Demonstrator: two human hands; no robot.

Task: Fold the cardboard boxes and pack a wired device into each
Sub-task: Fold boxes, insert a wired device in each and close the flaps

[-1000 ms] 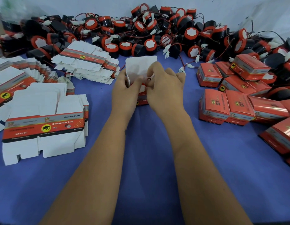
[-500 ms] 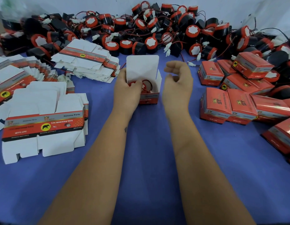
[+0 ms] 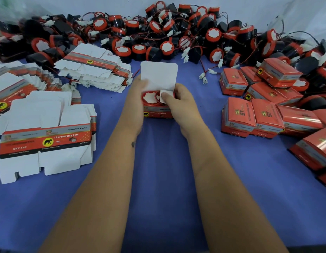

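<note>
A small red cardboard box (image 3: pixel 157 114) stands on the blue table in front of me, its white lid flap (image 3: pixel 159 74) raised. Inside lies a red and black wired device (image 3: pixel 149 97) with a white centre. My left hand (image 3: pixel 135 99) grips the box's left side, thumb on the lid flap. My right hand (image 3: pixel 182 105) holds the right side, and its thumb presses a small white side flap (image 3: pixel 165 95) down over the device.
A large heap of red and black wired devices (image 3: pixel 158 33) fills the back of the table. Flat unfolded boxes lie in stacks at left (image 3: pixel 45 139) and back left (image 3: pixel 96 68). Several closed red boxes (image 3: pixel 253 115) are piled at right.
My right hand, raised off the box half a second ago, has come back down onto its right side and folded the small side flap inward. The box has shifted slightly toward me.
</note>
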